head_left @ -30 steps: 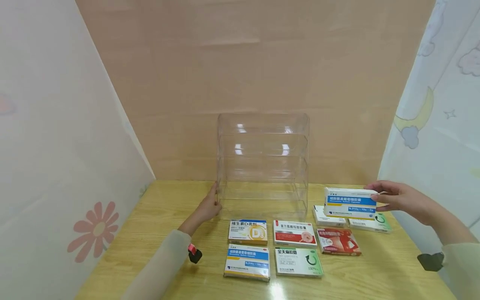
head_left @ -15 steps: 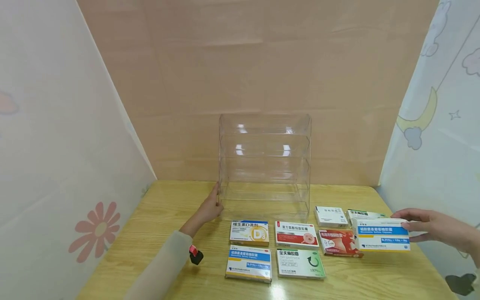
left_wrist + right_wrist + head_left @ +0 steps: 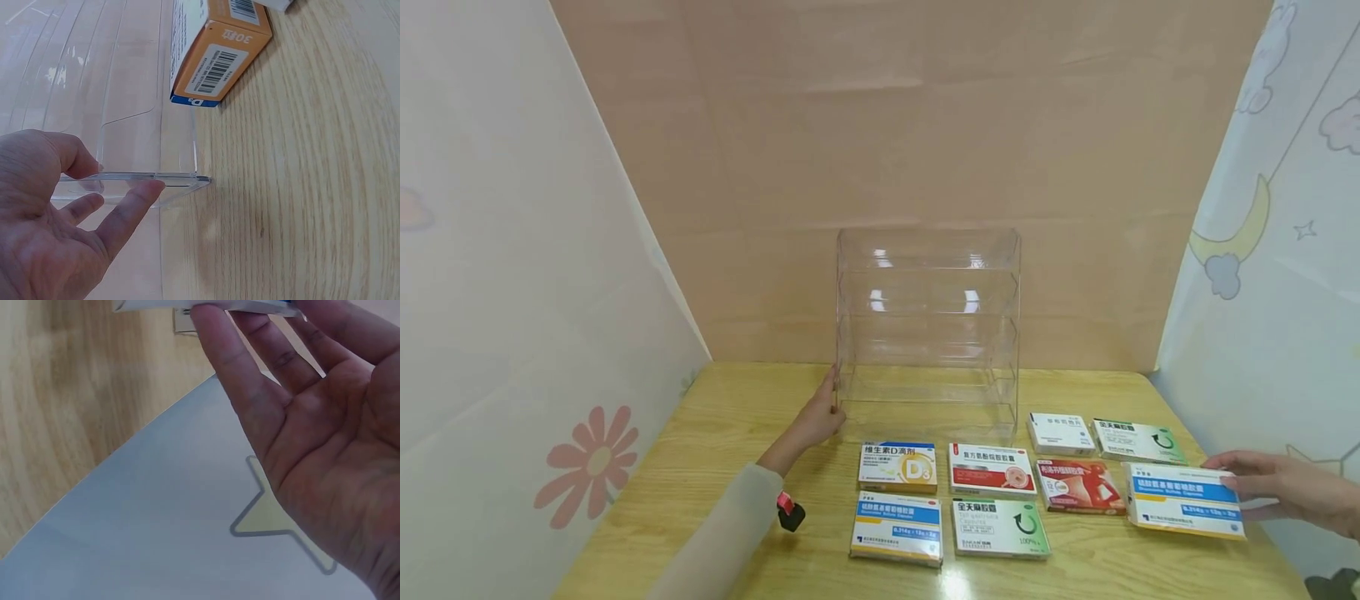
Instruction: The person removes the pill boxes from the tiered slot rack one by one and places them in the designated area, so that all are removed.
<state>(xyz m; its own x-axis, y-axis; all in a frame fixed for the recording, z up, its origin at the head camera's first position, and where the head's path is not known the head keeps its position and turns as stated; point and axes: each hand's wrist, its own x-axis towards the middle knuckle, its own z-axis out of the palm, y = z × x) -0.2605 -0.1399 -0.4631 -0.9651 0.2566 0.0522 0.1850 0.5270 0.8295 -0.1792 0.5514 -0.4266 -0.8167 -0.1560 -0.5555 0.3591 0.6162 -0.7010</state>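
My left hand (image 3: 815, 419) pinches the left side wall of a clear plastic tiered rack (image 3: 928, 392); in the left wrist view the thumb and fingers (image 3: 128, 212) lie on either side of the wall's edge. At the right, my right hand (image 3: 1292, 492) grips a blue-and-white medicine box (image 3: 1186, 502) by its right end, low over the table and slightly tilted. In the right wrist view only a strip of that box shows at the top, above the fingertips. Just left of it lies a red medicine box (image 3: 1081, 485).
Before the rack lie a vitamin D box (image 3: 897, 466), a red-and-white box (image 3: 992, 468), another blue-and-white box (image 3: 897, 527) and a green-and-white box (image 3: 1000, 527). Further right are a small white box (image 3: 1060, 433) and a second green-and-white box (image 3: 1138, 440). Patterned side walls (image 3: 1262, 333) flank the table.
My right hand has carried the blue-and-white box rightward and down toward the table, from over the back right boxes to beside the red one. The left hand has stayed on the rack.
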